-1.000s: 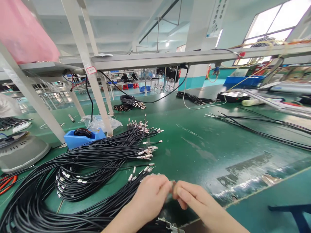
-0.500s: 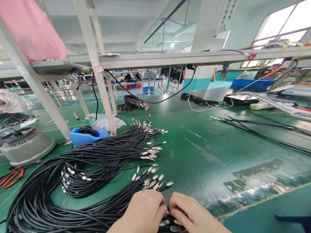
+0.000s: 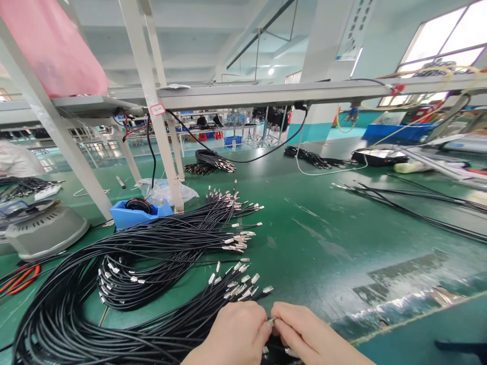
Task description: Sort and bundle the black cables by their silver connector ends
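Low in the head view, my left hand is closed in a pinch around a cable's end, from which a small silvery connector sticks out. My right hand meets it from the other side, thumb and forefinger pinched on that connector's tip. The fingertips partly cover what is between them. Below and between the hands, a few more metal ends show. A thick bundle of black cables curves in from the left and passes under my left hand. Its metal-tipped ends fan out just beyond my knuckles.
Beyond the near bundle lie more cables with metal ends. At left are a blue tape dispenser, a grey rounded device and orange-handled tool. Shelf posts rise from the green table. Loose cables lie at right.
Both hands have shifted slightly right and upward and come closer together. The connector between the fingertips now shows more plainly. The cables on the table lie as before.
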{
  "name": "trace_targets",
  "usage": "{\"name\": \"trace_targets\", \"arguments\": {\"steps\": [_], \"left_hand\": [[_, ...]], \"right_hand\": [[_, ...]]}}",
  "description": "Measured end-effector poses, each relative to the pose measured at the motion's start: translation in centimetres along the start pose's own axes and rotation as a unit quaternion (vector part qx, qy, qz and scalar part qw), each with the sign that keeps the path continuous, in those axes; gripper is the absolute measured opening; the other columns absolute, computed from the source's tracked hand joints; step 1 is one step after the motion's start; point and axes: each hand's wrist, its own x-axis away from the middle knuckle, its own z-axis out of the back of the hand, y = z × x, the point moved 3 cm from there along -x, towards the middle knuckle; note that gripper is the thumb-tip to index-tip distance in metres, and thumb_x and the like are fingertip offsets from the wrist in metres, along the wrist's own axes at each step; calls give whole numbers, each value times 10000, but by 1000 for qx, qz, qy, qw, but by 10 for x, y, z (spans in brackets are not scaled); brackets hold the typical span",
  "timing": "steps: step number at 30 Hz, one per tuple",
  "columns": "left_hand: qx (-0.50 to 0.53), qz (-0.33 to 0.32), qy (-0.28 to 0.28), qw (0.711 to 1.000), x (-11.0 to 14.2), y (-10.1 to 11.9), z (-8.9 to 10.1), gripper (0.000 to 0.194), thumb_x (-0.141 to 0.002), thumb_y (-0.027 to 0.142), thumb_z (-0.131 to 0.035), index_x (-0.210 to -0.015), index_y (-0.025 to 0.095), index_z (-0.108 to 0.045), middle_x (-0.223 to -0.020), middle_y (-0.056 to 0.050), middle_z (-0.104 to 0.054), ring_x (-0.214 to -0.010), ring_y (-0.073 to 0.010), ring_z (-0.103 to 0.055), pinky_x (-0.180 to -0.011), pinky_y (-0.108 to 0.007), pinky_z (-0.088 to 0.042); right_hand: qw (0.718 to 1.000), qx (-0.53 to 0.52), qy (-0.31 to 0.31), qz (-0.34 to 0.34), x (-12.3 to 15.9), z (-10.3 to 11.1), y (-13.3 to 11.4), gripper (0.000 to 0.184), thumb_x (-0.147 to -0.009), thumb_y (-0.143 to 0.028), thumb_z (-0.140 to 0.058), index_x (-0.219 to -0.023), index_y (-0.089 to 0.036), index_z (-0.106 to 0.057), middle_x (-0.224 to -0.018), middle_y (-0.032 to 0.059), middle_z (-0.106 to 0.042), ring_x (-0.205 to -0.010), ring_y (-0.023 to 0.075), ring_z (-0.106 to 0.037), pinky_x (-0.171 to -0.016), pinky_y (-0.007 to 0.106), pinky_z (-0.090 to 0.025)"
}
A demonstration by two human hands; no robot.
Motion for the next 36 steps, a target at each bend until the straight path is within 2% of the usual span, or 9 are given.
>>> {"name": "trace_targets", "arguments": {"steps": [9,14,17,21,26,31,33,35,36], "left_hand": [[19,41,22,999,-5,-1,-7,284,-835,227,-282,-642,179,-485,-705,-13,-596,-630,-126,-493,-555,-258,-269],[94,50,28,994,-4,1,3,267,-839,260,-295,-648,189,-468,-700,9,-570,-646,-120,-477,-581,-233,-298],[126,69,44,989,-4,1,13,249,-840,262,-299,-657,194,-454,-697,21,-557,-662,-119,-479,-599,-226,-312],[85,82,41,992,-8,2,19,250,-853,264,-268,-696,199,-451,-695,12,-565,-649,-137,-491,-586,-246,-317],[5,67,25,997,-14,3,10,271,-855,245,-246,-745,192,-488,-787,-27,-600,-726,-178,-538,-646,-289,-368],[15,72,24,997,-10,3,7,283,-859,269,-245,-748,202,-497,-784,-16,-600,-737,-184,-545,-666,-301,-388],[37,72,31,996,-9,5,8,261,-854,274,-260,-804,211,-508,-772,-7,-593,-740,-182,-541,-672,-302,-387],[81,55,32,995,-9,8,11,220,-821,292,-350,-985,241,-487,-815,8,-584,-760,-170,-532,-685,-287,-383],[101,41,28,994,-9,10,11,289,-789,294,-411,-1074,262,-445,-857,15,-578,-776,-162,-525,-692,-275,-378]], "right_hand": [[1000,21,1,5,-5,0,0,264,-845,-227,-260,-585,-205,-300,-620,-12,-461,-608,134,-431,-591,241,-369],[998,-62,-30,-4,-1,11,3,301,-859,-285,-257,-582,-198,-333,-596,-30,-422,-593,118,-424,-581,213,-358],[994,-89,-61,-27,8,20,9,254,-819,-285,-335,-583,-195,-365,-583,-39,-410,-586,113,-413,-548,192,-336],[991,-83,-72,-78,22,27,15,252,-813,-290,-361,-584,-194,-405,-603,-22,-485,-637,133,-460,-596,201,-346],[994,-65,-46,-74,21,23,16,240,-820,-236,-333,-585,-193,-360,-590,-35,-429,-601,118,-405,-556,200,-312],[998,-42,-3,-50,10,17,21,161,-804,-242,-376,-648,-203,-377,-610,-46,-415,-586,111,-374,-540,201,-303],[998,-43,-12,-32,9,15,22,219,-833,-254,-327,-627,-200,-379,-613,-35,-437,-604,116,-404,-563,204,-315],[998,-48,-20,-32,9,15,23,253,-842,-251,-303,-606,-195,-373,-609,-27,-452,-607,118,-429,-570,206,-322],[998,-51,-22,-35,10,15,22,258,-842,-250,-301,-600,-193,-371,-607,-25,-456,-605,119,-436,-568,206,-324]]}}
